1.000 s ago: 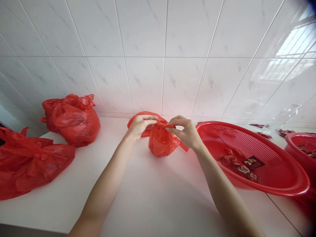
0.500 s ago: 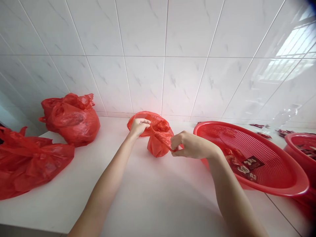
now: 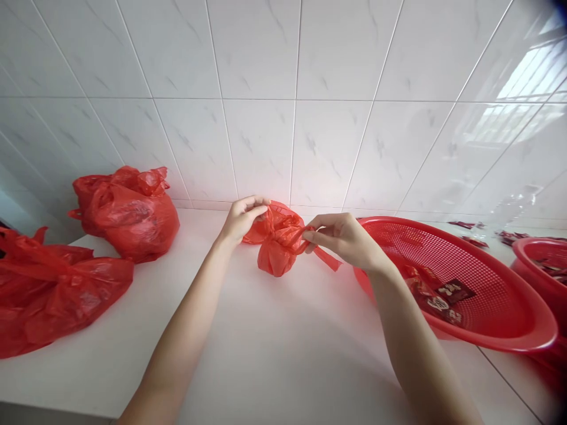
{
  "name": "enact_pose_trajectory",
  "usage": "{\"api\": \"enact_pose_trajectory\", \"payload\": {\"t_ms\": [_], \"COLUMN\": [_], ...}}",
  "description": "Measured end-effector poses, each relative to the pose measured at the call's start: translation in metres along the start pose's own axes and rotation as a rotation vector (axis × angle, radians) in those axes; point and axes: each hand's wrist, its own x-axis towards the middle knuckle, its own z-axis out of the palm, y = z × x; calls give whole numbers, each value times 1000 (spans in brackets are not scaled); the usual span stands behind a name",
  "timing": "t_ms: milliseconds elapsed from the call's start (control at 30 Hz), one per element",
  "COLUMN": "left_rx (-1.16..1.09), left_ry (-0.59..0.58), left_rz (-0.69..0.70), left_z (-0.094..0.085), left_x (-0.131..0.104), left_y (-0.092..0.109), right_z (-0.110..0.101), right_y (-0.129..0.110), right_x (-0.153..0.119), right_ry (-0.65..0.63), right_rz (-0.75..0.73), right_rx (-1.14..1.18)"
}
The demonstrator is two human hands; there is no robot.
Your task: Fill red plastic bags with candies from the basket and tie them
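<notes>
A small red plastic bag (image 3: 277, 257) rests on the white counter near the wall, its top gathered and twisted. On its upper left side my left hand (image 3: 245, 217) pinches the thin red plastic between thumb and fingers. My right hand (image 3: 339, 236) holds a twisted strand of the bag between thumb and fingertips on the right. A loose red strip of the bag hangs out below the right fingers. The bag's contents are hidden.
Two filled red bags, one at the back left (image 3: 137, 218) and one at the left edge (image 3: 66, 295). At right, a red mesh basket (image 3: 500, 295) holds dark red packets; beyond it are another red basket (image 3: 531, 254), loose packets and a clear bottle (image 3: 516, 206).
My right hand has shifted slightly right and up, with its fingers now around a twisted strand. A loose strip sticks out below it. My left hand has moved a little left and up.
</notes>
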Motion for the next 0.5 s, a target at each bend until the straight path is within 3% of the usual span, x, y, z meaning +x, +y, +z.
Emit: {"api": "enact_pose_trajectory", "payload": {"t_ms": [100, 200, 333, 500], "left_rx": [22, 69, 51, 144], "left_ry": [-162, -252, -286, -462], "left_rz": [171, 240, 262, 130], "left_z": [14, 28, 33, 34], "left_x": [-20, -37, -45, -50], "left_y": [32, 50, 56, 52], "right_z": [12, 23, 27, 22], "right_y": [5, 8, 6, 1], "right_x": [7, 10, 9, 6], "right_ry": [89, 91, 68, 218], "right_rz": [-52, -63, -59, -113], "right_rx": [167, 232, 246, 314]}}
